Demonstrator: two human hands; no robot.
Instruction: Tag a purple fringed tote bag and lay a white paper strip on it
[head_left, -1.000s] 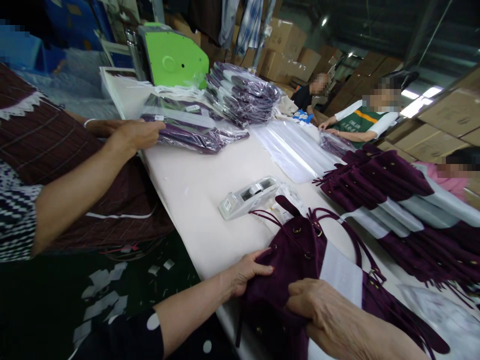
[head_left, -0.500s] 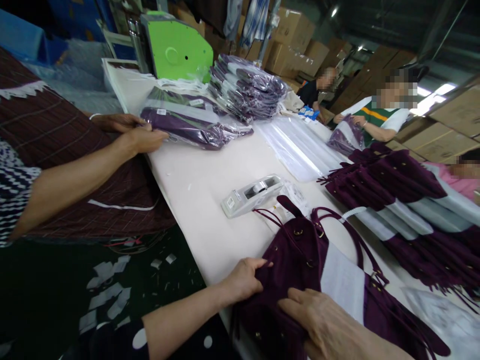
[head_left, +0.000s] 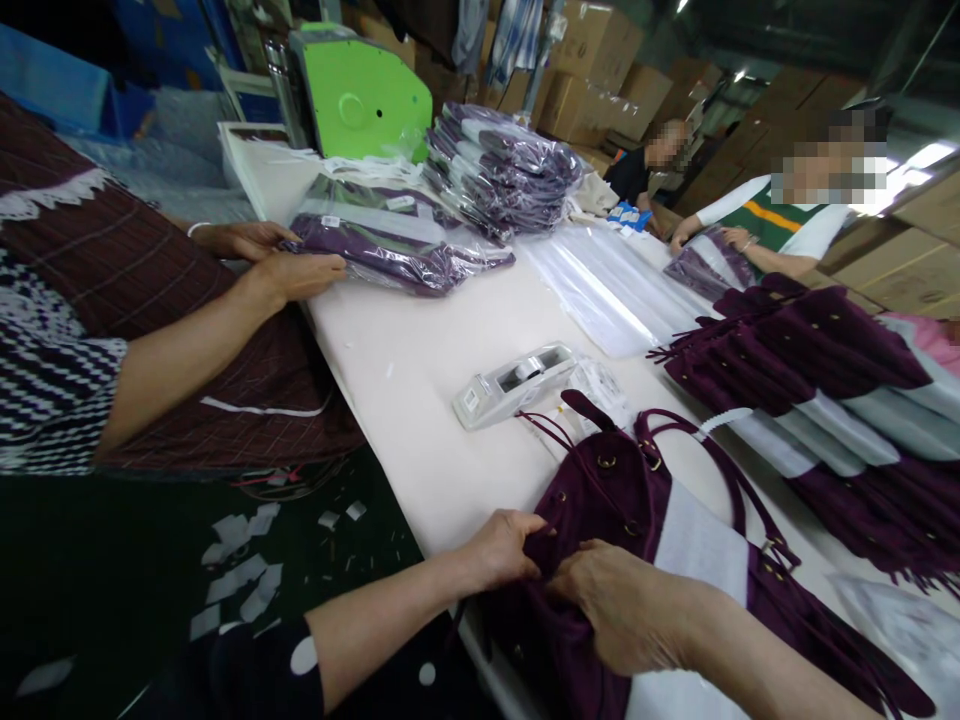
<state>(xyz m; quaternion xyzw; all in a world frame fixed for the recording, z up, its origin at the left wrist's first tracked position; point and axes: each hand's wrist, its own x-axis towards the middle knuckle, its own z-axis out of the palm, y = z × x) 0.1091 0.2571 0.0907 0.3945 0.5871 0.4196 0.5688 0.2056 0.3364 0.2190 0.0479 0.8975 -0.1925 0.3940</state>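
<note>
A dark plum bag (head_left: 600, 490) with cords, gold rings, long straps and a white wrap around its middle lies on the table in front of me. My left hand (head_left: 502, 548) pinches its near left edge, thumb on top of the cloth. Bent at the wrist, my right hand (head_left: 619, 600) has its fingertips tucked into a fold or opening of the bag beside the left hand; the fingertips are hidden. Just beyond the bag sits a tape dispenser (head_left: 517, 385), with crumpled clear plastic (head_left: 600, 390) against it.
Several plum bags (head_left: 810, 370) are piled at right. Clear plastic sleeves (head_left: 622, 290) lie mid-table. At left a co-worker's hands (head_left: 300, 270) hold a plastic-wrapped bag (head_left: 390, 235). Behind stand wrapped bags (head_left: 502, 165) and a green machine (head_left: 367, 95). Another person (head_left: 787, 220) handles a wrapped bag.
My right hand has moved from lying on the bag's surface to pushing its fingers into the cloth near my left hand. The view has shifted slightly; my left hand keeps its hold.
</note>
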